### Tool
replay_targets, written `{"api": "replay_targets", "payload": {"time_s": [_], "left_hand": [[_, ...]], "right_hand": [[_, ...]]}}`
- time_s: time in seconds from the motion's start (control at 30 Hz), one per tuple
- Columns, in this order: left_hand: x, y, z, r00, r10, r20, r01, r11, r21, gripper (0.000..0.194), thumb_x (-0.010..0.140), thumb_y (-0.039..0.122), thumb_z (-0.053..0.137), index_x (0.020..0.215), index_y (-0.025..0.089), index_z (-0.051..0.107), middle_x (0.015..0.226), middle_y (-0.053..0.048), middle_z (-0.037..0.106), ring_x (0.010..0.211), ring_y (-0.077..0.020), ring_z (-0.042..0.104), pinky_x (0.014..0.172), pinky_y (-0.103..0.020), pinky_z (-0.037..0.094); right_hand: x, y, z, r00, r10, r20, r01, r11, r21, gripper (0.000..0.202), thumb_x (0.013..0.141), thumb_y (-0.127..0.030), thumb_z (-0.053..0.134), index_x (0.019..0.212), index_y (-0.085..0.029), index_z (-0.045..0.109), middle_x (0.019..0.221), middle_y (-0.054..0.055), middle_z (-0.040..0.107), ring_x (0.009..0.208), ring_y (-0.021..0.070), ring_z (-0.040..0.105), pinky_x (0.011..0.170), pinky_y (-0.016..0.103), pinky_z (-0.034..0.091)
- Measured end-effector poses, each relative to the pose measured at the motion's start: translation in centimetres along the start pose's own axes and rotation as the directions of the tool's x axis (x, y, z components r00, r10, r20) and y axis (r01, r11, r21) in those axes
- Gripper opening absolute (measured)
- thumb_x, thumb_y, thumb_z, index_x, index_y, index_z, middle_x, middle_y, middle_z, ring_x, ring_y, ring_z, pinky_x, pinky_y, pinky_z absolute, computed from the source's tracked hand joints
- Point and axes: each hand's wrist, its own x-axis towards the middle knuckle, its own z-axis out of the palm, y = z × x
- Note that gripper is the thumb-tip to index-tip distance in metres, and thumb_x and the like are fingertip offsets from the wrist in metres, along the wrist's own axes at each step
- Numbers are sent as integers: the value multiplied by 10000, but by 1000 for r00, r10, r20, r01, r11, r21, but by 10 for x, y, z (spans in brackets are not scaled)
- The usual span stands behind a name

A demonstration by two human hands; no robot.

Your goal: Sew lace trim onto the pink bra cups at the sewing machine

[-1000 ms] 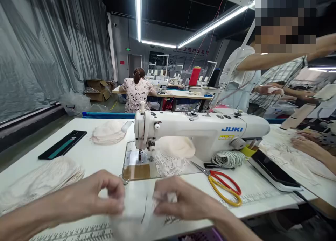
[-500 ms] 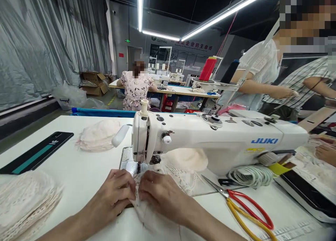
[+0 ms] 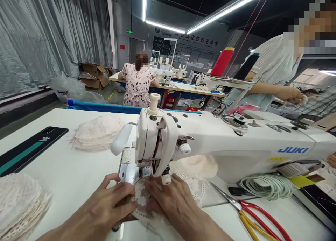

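Fingers (image 3: 154,190) rest on lace (image 3: 142,196) at the sewing machine (image 3: 223,137) lettered "JUKI" (image 3: 293,150).

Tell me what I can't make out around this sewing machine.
All in the head view:
Lace fabric: partly hidden under the right hand.
Scissors: handle ends cut off by the bottom edge.
Phone: one end cut off by the left edge.
Cream piece: partly hidden behind the sewing machine.
Wall panels: fine print too small.
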Motion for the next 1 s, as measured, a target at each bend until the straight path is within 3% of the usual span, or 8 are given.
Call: {"api": "replay_targets", "payload": {"time_s": [0.1,0.23,0.37,0.5,0.63,0.73,0.87,1.0], "left_hand": [[5,-8,7,999,34,-27,-34,999,1,207,977,220,371,1030,231,571,905,-16,660,787,-112,611,936,-316,276],[10,-17,12,997,59,-44,-58,998,37,284,934,113,335,1103,199,547,956,-43,639,893,-135,601,1003,-356,215],[11,-21,13,999,37,-1,-36,991,133,316,897,127,425,1191,213,500,1046,-50,638,961,-158,576,1014,-363,234],[9,-23,18,999,4,-46,2,992,129,316,913,148,425,1207,217,517,1043,-53,632,958,-151,581,1036,-370,210],[7,-27,26,997,40,-70,-27,984,174,272,905,192,449,1153,197,560,1001,-56,620,936,-162,581,1048,-379,200],[6,-26,28,995,47,-82,-29,977,213,229,913,225,463,1108,194,578,965,-44,622,919,-159,574,1070,-377,183],[8,-18,22,996,47,-69,-32,979,199,229,947,188,436,1140,174,560,998,-46,645,964,-154,572,1070,-376,211],[10,-14,21,991,69,-112,-47,981,190,216,965,162,397,1055,165,593,935,-33,664,879,-145,595,1038,-367,259]], "right_hand": [[0,7,2,995,30,-98,-35,998,-60,211,754,-361,749,886,-218,670,791,46,643,815,223,573,650,311,427],[0,16,7,978,-21,-210,-1,995,-104,110,826,-307,678,863,-204,689,907,88,656,883,237,574,739,343,456],[2,22,17,956,-38,-290,8,995,-102,64,844,-179,628,863,-180,690,903,93,654,874,236,582,787,353,456],[6,25,25,920,-36,-390,-1,996,-93,80,847,-172,621,868,-175,698,930,106,659,917,249,575,817,361,449],[9,25,20,954,-18,-298,0,998,-58,71,841,-210,639,795,-171,677,874,88,666,847,234,583,770,355,456],[7,21,13,970,-31,-240,29,999,-14,147,863,-338,620,906,-205,669,937,78,669,902,243,579,785,362,452],[0,15,11,968,-165,-189,188,976,111,438,876,-592,466,989,-206,637,905,71,680,852,210,597,853,372,422],[-3,12,16,958,-250,-138,265,958,112,464,880,-597,440,916,-176,629,842,71,677,716,168,601,770,324,425]]}}
